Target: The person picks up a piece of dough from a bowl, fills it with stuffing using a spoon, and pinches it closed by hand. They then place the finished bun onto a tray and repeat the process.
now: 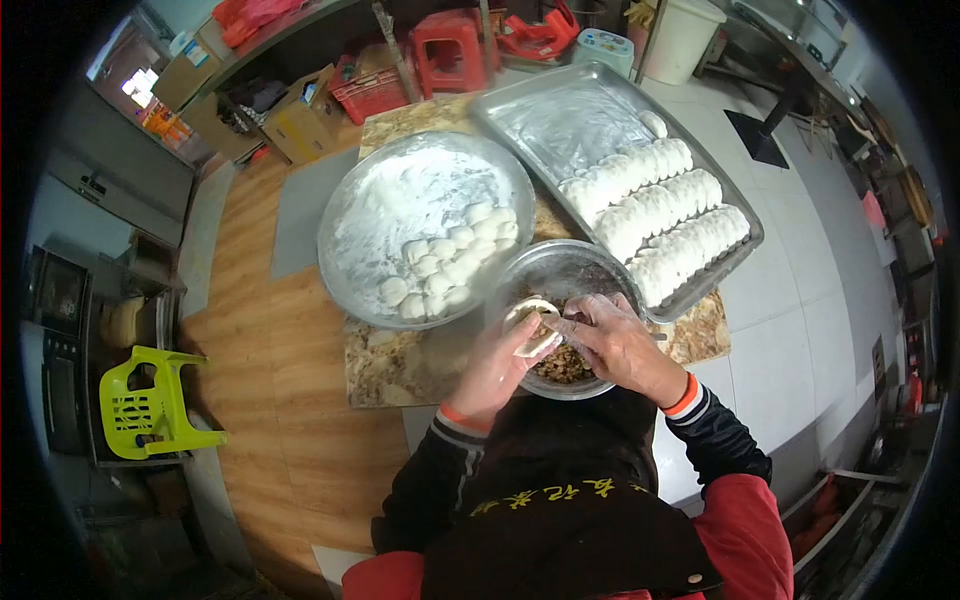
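My left hand (492, 374) cups a round white dough wrapper (540, 346) with some brownish filling on it, tilted above a metal bowl. My right hand (630, 352) is closed, its fingers bunched at the wrapper's right edge. A thin tip shows by those fingers, but I cannot make out what it belongs to. Beneath both hands, the metal bowl (522, 258) contains dark chopped filling (562, 366). Left of it, a wide round pan (333, 262) dusted with flour carries several small dough pieces (437, 284).
A rectangular metal tray (520, 118) with rows of white dumplings (660, 210) lies at the right of the stone-patterned table (385, 370). Beyond stand red stools (447, 55) and cardboard boxes (303, 118). A lime-green plastic chair (150, 408) is at the far left.
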Motion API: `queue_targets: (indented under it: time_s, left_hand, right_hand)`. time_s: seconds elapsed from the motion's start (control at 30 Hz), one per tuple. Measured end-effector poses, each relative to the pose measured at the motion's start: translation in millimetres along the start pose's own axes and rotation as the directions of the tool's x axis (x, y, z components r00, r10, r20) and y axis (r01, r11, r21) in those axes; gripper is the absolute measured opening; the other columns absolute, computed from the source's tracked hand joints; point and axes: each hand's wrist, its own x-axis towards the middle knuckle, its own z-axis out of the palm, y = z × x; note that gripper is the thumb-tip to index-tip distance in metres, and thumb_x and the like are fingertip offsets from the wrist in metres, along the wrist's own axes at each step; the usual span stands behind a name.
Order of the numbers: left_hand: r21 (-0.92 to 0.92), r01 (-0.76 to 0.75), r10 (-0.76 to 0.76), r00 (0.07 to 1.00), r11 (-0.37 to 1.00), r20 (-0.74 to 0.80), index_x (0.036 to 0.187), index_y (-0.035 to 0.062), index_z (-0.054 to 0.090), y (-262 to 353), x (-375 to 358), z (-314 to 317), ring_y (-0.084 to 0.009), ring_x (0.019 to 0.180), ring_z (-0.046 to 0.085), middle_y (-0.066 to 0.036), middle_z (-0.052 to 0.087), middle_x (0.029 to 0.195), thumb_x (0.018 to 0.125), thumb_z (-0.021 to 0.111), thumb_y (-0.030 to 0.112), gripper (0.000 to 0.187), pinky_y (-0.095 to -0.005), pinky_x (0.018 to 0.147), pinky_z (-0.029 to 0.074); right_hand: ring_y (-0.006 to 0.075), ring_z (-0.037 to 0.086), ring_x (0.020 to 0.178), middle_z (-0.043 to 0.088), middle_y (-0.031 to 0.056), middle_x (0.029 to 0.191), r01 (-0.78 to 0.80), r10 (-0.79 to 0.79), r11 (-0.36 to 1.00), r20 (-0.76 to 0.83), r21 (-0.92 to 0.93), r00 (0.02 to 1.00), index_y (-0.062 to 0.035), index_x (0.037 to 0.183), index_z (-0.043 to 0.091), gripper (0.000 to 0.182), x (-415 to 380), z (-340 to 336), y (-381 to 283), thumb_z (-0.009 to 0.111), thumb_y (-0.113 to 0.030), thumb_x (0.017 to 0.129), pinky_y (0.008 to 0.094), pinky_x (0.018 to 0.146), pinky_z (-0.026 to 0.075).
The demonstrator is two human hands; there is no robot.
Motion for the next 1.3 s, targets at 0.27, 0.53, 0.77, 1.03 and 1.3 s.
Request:
queue_targets:
  time_s: [0.27,0.53,0.77,1.03,1.3]
  left_hand:
    - [0.098,0.068,-0.066,0.998,0.993,-0.024,0.137,0.0009,0.05,6.8,-3.9,-4.0,-0.0234,0.12,0.059,-0.012,0.06,0.128,0.098,0.061,0.017,0.043,-0.0436,0.106,0.047]
    - [0.129,0.046,-0.059,0.993,0.991,0.103,0.134,-0.0017,0.053,10.9,-3.9,-13.2,-0.0228,0.123,0.057,-0.011,0.057,0.131,0.099,0.057,0.012,0.038,-0.0444,0.108,0.046]
    - [0.245,-0.075,0.014,0.97,0.967,0.241,0.128,-0.0022,0.059,8.3,-3.3,-15.8,-0.0258,0.131,0.05,-0.012,0.05,0.135,0.1,0.053,0.01,0.03,-0.0462,0.11,0.044]
    - [0.032,0.083,-0.086,0.99,0.996,0.11,0.135,0.0027,0.056,22.0,-5.9,-6.6,-0.0292,0.136,0.046,-0.011,0.049,0.145,0.102,0.051,0.011,0.034,-0.0485,0.114,0.039]
    - [0.17,0.098,-0.122,0.983,0.981,0.137,0.135,-0.0076,0.049,22.4,-9.0,-5.6,-0.0243,0.124,0.055,-0.014,0.054,0.136,0.101,0.05,0.009,0.038,-0.0377,0.107,0.046]
  right_hand:
    - [0.0351,0.06,0.11,0.063,0.0165,0.115,-0.162,0.189,0.914,-0.037,0.372,0.981,-0.0013,0.12,0.065,0.038,11.7,4.3,17.7,0.074,-0.006,0.083,0.0419,0.092,0.049]
    - [0.0348,0.064,0.102,0.067,0.0166,0.11,-0.026,0.071,0.869,-0.072,0.495,0.995,-0.0019,0.116,0.067,0.037,17.2,16.1,16.7,0.076,-0.006,0.081,0.0415,0.089,0.05]
    - [0.0321,0.066,0.092,0.068,0.0149,0.097,-0.012,0.061,0.873,-0.086,0.487,0.994,-0.0006,0.102,0.071,0.023,16.3,9.2,22.5,0.076,-0.003,0.08,0.0383,0.083,0.051]
    - [0.0335,0.066,0.093,0.068,0.0161,0.101,-0.123,0.151,0.808,-0.001,0.576,0.989,0.0013,0.102,0.07,0.021,16.7,-8.7,26.7,0.073,-0.005,0.082,0.0396,0.084,0.052]
    - [0.0347,0.063,0.099,0.063,0.0177,0.111,0.027,-0.036,0.906,0.015,0.423,0.999,0.0008,0.11,0.066,0.023,15.1,-1.9,28.9,0.068,-0.006,0.088,0.0398,0.085,0.051]
